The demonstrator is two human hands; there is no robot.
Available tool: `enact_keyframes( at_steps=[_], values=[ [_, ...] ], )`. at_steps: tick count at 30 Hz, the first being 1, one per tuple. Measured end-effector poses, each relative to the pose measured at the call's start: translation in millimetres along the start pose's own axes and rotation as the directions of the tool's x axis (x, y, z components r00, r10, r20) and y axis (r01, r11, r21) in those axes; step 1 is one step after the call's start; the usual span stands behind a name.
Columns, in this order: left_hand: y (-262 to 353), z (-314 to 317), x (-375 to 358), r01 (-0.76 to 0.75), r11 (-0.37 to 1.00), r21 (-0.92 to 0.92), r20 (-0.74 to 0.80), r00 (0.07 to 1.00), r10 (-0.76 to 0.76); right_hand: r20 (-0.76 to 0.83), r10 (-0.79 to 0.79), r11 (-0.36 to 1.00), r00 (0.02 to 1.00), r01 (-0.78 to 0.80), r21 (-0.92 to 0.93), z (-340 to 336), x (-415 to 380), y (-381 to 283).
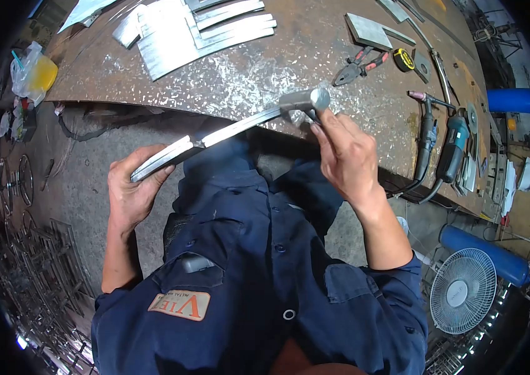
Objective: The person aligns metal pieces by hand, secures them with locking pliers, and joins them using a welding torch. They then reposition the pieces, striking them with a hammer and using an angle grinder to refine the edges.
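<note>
A long, narrow metal bar point(234, 129) slants up to the right in front of me, with a notch or joint near its middle. My left hand point(135, 187) is closed around its lower left end. At the other end, my right hand point(350, 153) is closed on what looks like a hammer point(299, 100). Its cylindrical metal head has a bright round face and lies against or just over the bar's end. Fingers hide most of the handle. Both hands are at the front edge of the rusty, worn metal workbench point(252, 81).
Flat metal pieces point(168, 37) lie at the back left. Red-handled pliers point(359, 65), a yellow tape measure point(404, 59), a torch point(427, 125) and an angle grinder point(455, 144) lie to the right. A fan point(463, 290) and blue cylinder point(487, 253) stand right below.
</note>
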State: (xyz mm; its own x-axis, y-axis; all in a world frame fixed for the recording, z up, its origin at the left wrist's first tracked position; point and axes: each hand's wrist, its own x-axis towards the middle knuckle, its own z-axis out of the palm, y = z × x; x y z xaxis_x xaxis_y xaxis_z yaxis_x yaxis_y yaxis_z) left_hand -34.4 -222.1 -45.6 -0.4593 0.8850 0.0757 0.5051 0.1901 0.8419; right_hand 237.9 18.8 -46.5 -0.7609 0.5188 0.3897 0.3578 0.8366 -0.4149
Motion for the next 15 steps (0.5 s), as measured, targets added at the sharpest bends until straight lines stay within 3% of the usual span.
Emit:
enact_keyframes(
  at_steps=[7,11,12,13,14,15],
  values=[
    [-1.5,-0.6,0.2,-0.001,1.0,0.028,-0.005,1.0,0.001,0.106,0.066,0.994,0.992,-0.056,-0.095,-3.0,12.3,-4.7],
    [-0.4,-0.5,1.3,-0.006,0.999,0.045,-0.007,1.0,0.007,-0.283,-0.108,0.994,0.953,0.11,-0.008,-30.8,23.8,-19.4],
    [-0.1,-0.5,1.2,0.007,0.999,0.042,-0.008,1.0,-0.006,-0.384,-0.183,0.982,0.905,0.183,-0.036,-32.5,24.3,-18.9],
    [0.2,-0.4,1.4,0.018,0.999,0.038,-0.009,1.0,-0.017,-0.542,-0.27,0.949,0.796,0.314,-0.013,-16.9,24.6,-9.3],
    [0.3,-0.3,1.1,0.016,0.999,0.038,-0.006,1.0,-0.016,-0.52,-0.214,0.96,0.827,0.278,0.047,-1.7,13.6,-2.9],
    [0.0,-0.2,0.5,0.011,0.999,0.048,-0.01,1.0,-0.011,-0.231,-0.116,0.992,0.966,0.124,0.02,1.3,7.8,-3.1]
  ],
)
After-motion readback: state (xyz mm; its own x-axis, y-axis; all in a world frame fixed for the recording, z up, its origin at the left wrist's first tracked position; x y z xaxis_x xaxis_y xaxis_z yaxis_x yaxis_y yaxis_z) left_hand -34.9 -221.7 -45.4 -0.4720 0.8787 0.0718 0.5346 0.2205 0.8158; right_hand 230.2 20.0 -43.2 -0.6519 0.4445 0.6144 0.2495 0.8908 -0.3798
